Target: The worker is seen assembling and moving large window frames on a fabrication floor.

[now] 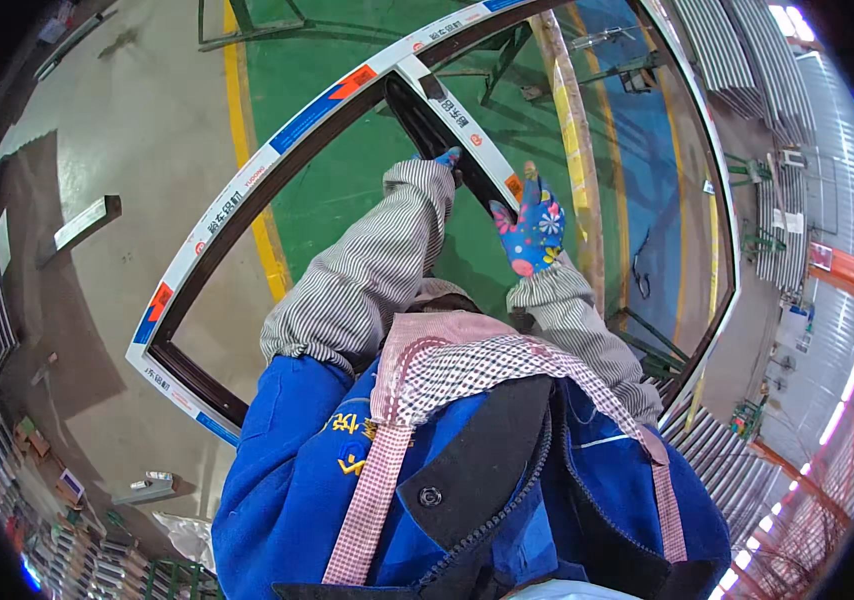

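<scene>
Grips are leaving closure impossible to tell, the blue-gloved left hand [446, 159] and flower-patterned blue-gloved right hand [535, 232] flanking the straight white-filmed crossbar [460, 120] inside its big white-filmed dark frame [305, 117], likely stiff, slick, wanting both edges held.

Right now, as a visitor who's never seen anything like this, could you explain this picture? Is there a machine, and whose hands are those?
There's no robot, just a person wearing a wide fisheye camera on their head. It looks down, so you see their own blue jacket and grey-and-white striped sleeves; straight edges look bent.

Both hands wear blue gloves. The left hand is at the dark side of a white-faced crossbar, partly hidden. The flower-patterned right hand is at the bar's nearer end; how firmly either grips, I can't tell.

The bar belongs to a large dark frame faced in white with red and blue patches. Below it lies a green floor area with yellow lines.
</scene>
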Tool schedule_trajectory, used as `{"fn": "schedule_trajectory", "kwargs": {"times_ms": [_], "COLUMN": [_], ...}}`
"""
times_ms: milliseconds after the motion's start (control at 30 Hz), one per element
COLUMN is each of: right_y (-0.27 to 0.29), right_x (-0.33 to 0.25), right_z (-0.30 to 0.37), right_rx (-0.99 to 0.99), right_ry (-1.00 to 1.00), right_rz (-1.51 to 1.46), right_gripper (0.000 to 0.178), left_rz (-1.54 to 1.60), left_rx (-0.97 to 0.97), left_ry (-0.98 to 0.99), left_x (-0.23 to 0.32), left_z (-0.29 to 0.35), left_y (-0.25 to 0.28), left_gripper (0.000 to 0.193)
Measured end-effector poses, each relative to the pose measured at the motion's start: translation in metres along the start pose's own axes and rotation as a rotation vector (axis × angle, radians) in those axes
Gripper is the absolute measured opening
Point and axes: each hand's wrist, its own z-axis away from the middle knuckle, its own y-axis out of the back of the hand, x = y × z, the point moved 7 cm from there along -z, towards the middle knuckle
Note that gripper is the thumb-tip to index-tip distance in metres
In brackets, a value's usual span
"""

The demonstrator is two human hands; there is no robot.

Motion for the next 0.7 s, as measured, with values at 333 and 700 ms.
{"fn": "schedule_trajectory", "kwargs": {"times_ms": [333,700], "right_y": [-0.046,-0.03], "right_x": [-0.034,-0.046], "right_z": [-0.063,-0.07], "right_rx": [-0.14,-0.264], "right_ry": [0.015,-0.036], "right_rz": [0.154,-0.004], "right_gripper": [0.071,0.048], "left_rz": [-0.783,-1.276], "left_rx": [0.16,-0.003], "left_ry": [-0.194,-0.102], "left_x": [0.03,0.036], "left_z": [0.033,0.012], "left_y": [0.007,0.012], "left_gripper": [0.037,0.061]}}
